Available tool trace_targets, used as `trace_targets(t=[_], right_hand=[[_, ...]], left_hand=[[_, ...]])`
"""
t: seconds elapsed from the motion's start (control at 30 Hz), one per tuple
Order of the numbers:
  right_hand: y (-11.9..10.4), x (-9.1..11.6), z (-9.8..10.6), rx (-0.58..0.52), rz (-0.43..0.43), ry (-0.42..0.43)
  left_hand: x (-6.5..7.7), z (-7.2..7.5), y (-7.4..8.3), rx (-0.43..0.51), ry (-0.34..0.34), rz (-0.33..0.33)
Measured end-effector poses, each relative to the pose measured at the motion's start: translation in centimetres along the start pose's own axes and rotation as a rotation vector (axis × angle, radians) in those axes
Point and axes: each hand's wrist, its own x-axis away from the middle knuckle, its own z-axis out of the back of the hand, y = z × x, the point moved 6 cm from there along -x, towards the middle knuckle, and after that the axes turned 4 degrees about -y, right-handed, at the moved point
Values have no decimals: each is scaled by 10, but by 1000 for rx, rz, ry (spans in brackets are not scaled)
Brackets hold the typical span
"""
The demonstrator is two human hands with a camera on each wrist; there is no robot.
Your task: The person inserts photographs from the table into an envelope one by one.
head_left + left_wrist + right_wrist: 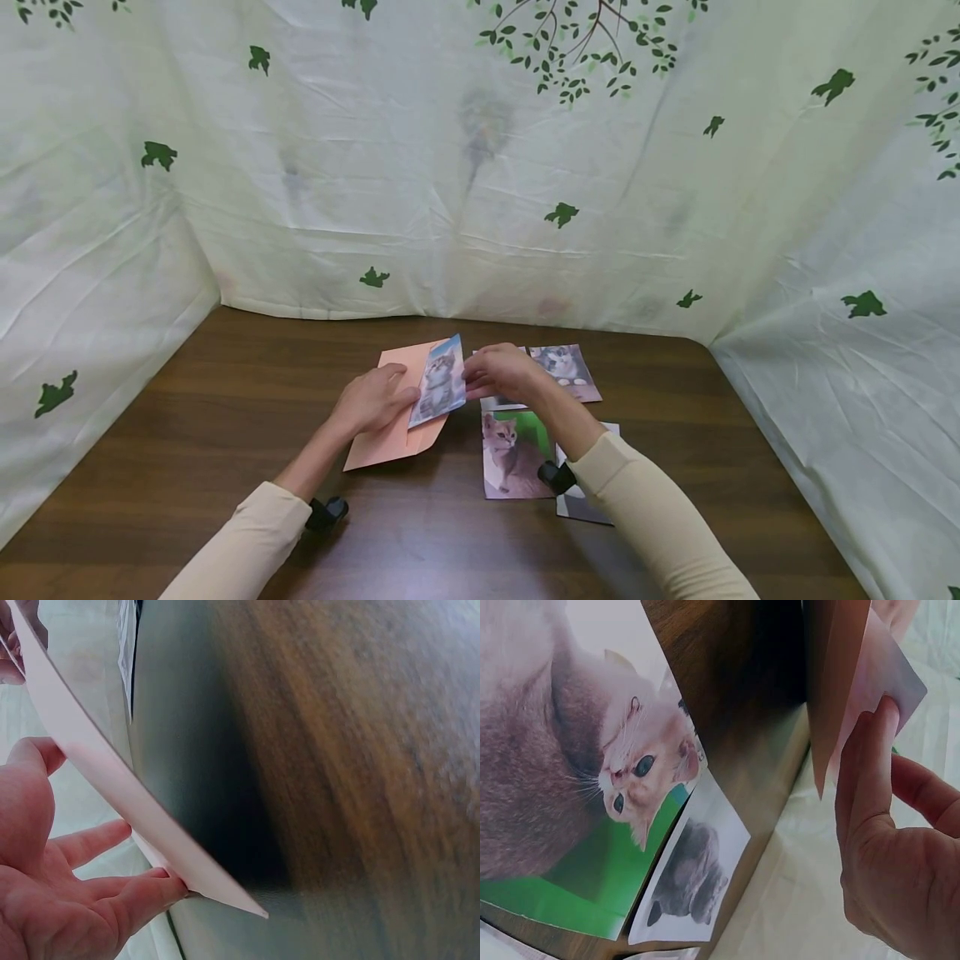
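My left hand (378, 400) grips a peach envelope (367, 454), tilted with its near-side edge raised off the table in the left wrist view. A photo of a grey kitten (441, 383) leans against the envelope's right side, its left part seemingly inside the opening. My right hand (504, 371) touches the photo's right edge with fairly straight fingers (866, 754), which lie against its pale back in the right wrist view. Below that hand, a photo of a tan kitten on green (513, 467) lies flat on the table.
More cat photos lie on the right: one with white paws (566, 371) at the back, another (585, 504) partly under the right forearm. A brown wooden table (247, 417) carries everything. White leaf-printed cloth (337, 208) hangs behind and at both sides.
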Motion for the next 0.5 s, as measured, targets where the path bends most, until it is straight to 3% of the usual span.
trace_targets(t=[0.5], right_hand=[[2, -3, -12, 31, -3, -3]], left_hand=[[-1, 0, 0, 1, -4, 1]])
